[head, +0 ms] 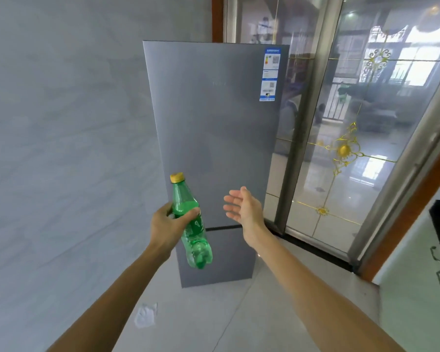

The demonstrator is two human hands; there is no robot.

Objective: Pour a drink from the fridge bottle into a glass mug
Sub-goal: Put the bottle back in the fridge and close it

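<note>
The green bottle (192, 222) is clasped at mid-body by the curled fingers of the left hand (167, 226), its yellow cap (176, 177) still on, while the right hand (244, 207) is spread open and empty just beside it. Thin, dent-prone plastic, part-full and probably slick, is judged best gripped at the waist. Open room is left before the closed fridge (214, 123); no mug is seen.

You face a fridge (214, 128) of brushed grey metal, matt and smooth, with a glossy paper energy label (271, 74) at its one o'clock corner. The bottle (192, 224) is clear green plastic, shiny, under a yellow plastic cap (176, 177).
</note>
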